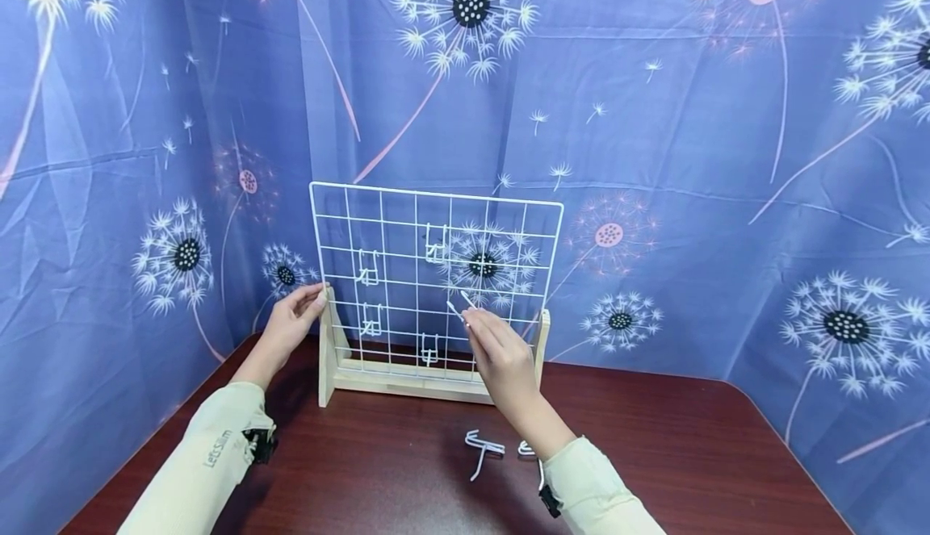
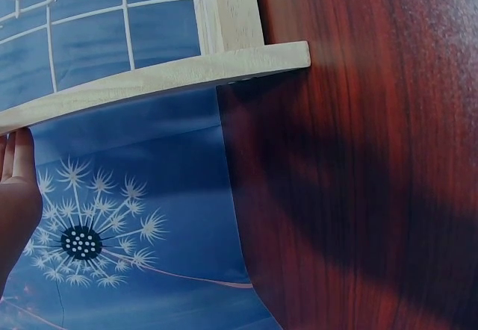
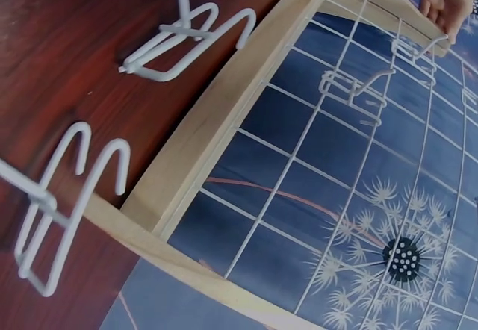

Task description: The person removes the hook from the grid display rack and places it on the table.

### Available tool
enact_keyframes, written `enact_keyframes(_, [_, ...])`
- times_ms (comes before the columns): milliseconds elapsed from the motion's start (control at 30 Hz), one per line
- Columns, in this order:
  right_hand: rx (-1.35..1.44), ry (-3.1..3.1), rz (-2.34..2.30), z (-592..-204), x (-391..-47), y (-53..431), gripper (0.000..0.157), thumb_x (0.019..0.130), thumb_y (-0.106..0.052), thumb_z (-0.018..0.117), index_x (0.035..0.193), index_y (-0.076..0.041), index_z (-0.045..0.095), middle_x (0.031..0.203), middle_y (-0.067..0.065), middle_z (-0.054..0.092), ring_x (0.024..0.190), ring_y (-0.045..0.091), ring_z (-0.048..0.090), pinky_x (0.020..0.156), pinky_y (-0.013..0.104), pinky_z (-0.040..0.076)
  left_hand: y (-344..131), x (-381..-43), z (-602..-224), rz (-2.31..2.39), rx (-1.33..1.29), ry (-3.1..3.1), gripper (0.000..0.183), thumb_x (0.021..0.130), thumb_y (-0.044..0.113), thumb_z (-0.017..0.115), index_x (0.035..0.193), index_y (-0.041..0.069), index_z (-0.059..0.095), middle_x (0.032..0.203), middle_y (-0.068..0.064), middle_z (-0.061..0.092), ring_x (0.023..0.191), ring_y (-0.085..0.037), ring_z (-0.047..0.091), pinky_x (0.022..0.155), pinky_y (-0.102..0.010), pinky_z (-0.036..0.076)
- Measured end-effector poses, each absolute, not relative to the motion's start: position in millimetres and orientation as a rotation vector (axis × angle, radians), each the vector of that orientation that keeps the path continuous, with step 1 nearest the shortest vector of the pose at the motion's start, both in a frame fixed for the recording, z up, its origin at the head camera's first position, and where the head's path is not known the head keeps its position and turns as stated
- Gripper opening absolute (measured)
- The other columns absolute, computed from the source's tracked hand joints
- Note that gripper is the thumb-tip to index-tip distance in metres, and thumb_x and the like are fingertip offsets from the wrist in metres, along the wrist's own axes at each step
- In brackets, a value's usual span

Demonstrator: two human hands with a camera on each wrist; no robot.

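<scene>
A white wire grid (image 1: 395,206) stands upright in a wooden stand (image 1: 407,386). My left hand (image 1: 286,327) holds the top of the stand's left post, its fingertips against the outer side in the left wrist view. In front of the grid's lower right part, my right hand (image 1: 501,357) pinches a white wire hook (image 1: 454,310); two prongs show beyond the fingers. Several white hooks hang on the grid, among them an upper hook (image 1: 436,251) and a lower hook (image 1: 429,351). The right hand and its hook are outside the right wrist view.
Two loose white hooks lie on the dark red table (image 1: 676,438) before the stand: a left hook (image 3: 187,42) and a right hook (image 3: 67,203). The right forearm partly covers the latter in the head view. Blue dandelion-print cloth (image 1: 639,140) hangs behind the table.
</scene>
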State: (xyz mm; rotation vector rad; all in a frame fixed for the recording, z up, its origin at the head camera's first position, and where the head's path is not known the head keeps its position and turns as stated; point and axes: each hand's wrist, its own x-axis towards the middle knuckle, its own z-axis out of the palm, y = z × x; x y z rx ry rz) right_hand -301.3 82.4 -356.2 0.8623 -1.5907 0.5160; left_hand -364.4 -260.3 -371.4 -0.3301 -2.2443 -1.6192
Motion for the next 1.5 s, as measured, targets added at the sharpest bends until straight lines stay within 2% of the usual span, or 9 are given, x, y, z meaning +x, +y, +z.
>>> enact_keyframes(133, [0.893,-1.591,0.492,-358.2,-300.0,84.5,0.022,0.099,-0.011,0.055,0.106,0.002,0.071,0.104,0.013,0.071,0.095,0.028,0.068,0.088,0.034,0.054,-260.7,-365.5,-371.3,-1.618,-0.326,-2.251,0.048,0.102,0.022,0.049,0.141,-0.006,0.041,0.139,-0.025,0.048,0.104,0.008,0.046,0.089,-0.004,0.038])
enact_keyframes(433, [0.959,-1.599,0.459,-361.9,-295.9,88.1,0.025,0.1,-0.013,0.052,0.107,0.002,0.071,0.102,0.015,0.071,0.095,0.029,0.068,0.086,0.035,0.055,-260.1,-364.4,-371.1,-1.61,-0.339,-2.241,0.048,0.102,0.022,0.049,0.14,-0.007,0.042,0.138,-0.026,0.048,0.101,0.013,0.045,0.089,-0.004,0.038])
enact_keyframes(833, [1.042,-1.577,0.4,-371.3,-288.3,92.7,0.023,0.099,-0.009,0.052,0.105,0.003,0.071,0.1,0.014,0.072,0.093,0.029,0.068,0.085,0.035,0.055,-260.5,-364.6,-370.4,-1.595,-0.342,-2.261,0.05,0.102,0.024,0.049,0.14,-0.006,0.042,0.137,-0.026,0.048,0.106,0.006,0.046,0.089,-0.004,0.037])
enact_keyframes(1033, [1.086,-1.592,0.349,-377.5,-284.3,95.1,0.025,0.1,-0.009,0.05,0.105,0.003,0.071,0.102,0.014,0.071,0.094,0.028,0.068,0.084,0.035,0.055,-260.7,-363.8,-371.2,-1.597,-0.331,-2.263,0.049,0.102,0.023,0.048,0.14,-0.007,0.042,0.137,-0.027,0.049,0.103,0.009,0.046,0.088,-0.004,0.038])
enact_keyframes(1267, [1.138,-1.556,0.305,-385.6,-281.7,94.9,0.025,0.1,-0.007,0.049,0.106,0.003,0.07,0.103,0.013,0.071,0.092,0.027,0.068,0.084,0.034,0.056,-259.3,-363.7,-371.3,-1.606,-0.325,-2.262,0.049,0.102,0.023,0.049,0.141,-0.006,0.042,0.138,-0.026,0.048,0.105,0.007,0.046,0.088,-0.004,0.038])
enact_keyframes(1500, [1.191,-1.566,0.234,-392.3,-280.8,93.9,0.027,0.101,-0.009,0.047,0.106,0.003,0.07,0.104,0.013,0.071,0.095,0.026,0.068,0.086,0.034,0.055,-258.8,-364.3,-370.9,-1.62,-0.351,-2.221,0.047,0.102,0.02,0.05,0.139,-0.007,0.043,0.135,-0.028,0.05,0.1,0.011,0.047,0.087,-0.005,0.039])
